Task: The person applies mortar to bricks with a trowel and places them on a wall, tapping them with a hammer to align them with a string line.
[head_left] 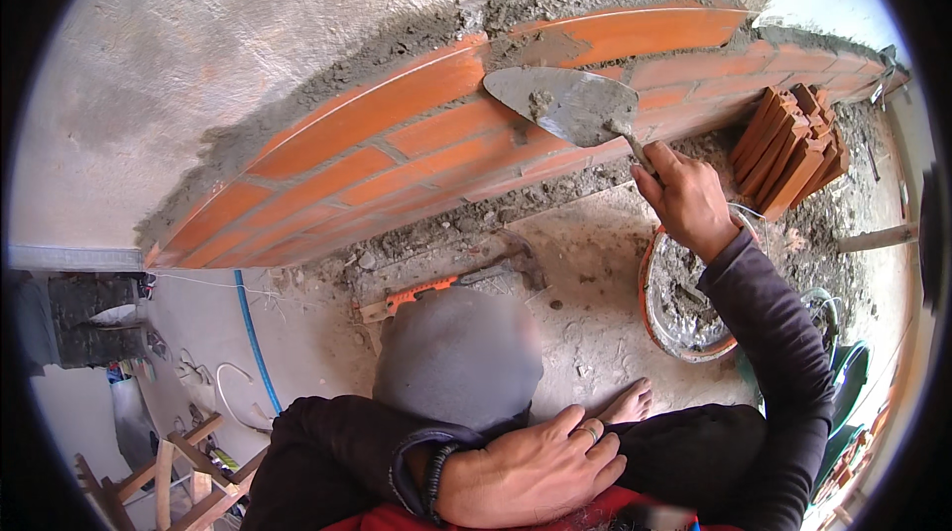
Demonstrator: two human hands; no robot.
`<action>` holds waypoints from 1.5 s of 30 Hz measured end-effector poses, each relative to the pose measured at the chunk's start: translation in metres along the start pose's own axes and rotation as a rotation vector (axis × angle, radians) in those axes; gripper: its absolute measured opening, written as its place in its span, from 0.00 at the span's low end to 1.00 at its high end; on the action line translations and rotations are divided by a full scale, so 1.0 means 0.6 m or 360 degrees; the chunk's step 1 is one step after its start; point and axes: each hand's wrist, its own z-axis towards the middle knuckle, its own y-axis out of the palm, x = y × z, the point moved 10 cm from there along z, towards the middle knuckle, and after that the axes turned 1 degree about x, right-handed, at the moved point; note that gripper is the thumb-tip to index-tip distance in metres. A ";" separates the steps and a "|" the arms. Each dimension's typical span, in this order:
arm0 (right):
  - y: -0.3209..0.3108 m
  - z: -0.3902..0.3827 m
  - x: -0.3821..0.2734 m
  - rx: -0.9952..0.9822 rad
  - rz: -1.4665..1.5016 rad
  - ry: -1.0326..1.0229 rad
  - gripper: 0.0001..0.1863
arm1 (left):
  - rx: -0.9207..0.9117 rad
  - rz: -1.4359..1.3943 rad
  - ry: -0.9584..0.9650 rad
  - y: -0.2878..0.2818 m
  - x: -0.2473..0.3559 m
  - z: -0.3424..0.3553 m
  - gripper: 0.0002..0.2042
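My right hand (687, 199) is closed round the handle of a pointed trowel (555, 103). Grey mortar smears and a few small lumps cling to its blade, which is held in front of the orange brick wall (407, 169). Two bricks laid along the wall's top have wet mortar (367, 65) behind them. Below my right wrist stands a round bucket (684, 308) with mortar in it. My left hand (535, 467) rests near my lap, holding nothing, its fingers loosely spread and a ring on one of them.
Loose orange bricks (793, 149) are stacked on the right near the wall. An orange-handled tool (426, 293) lies on the floor beside a rounded grey cloth shape (451, 357). A blue hose (255, 343) and wooden frame pieces (188, 472) are at left.
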 end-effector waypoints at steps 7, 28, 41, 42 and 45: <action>-0.001 -0.026 0.024 -0.0001 -0.0066 -0.0033 0.12 | -0.0109 -0.0117 0.0013 0.010 0.002 0.003 0.10; -0.073 -0.030 0.045 0.0243 -0.0398 0.0073 0.11 | -0.0151 -0.0330 0.0025 0.048 0.002 0.015 0.09; -0.147 -0.078 0.180 0.0309 -0.0441 0.0218 0.11 | -0.0088 -0.0365 -0.0040 0.044 0.002 0.024 0.10; -0.162 -0.086 0.179 0.0427 -0.0422 0.0169 0.10 | -0.0056 -0.0383 -0.0057 0.042 0.001 0.024 0.10; -0.146 -0.101 0.143 0.0322 -0.0110 0.0265 0.10 | -0.0245 -0.0383 0.0006 0.055 0.009 0.025 0.10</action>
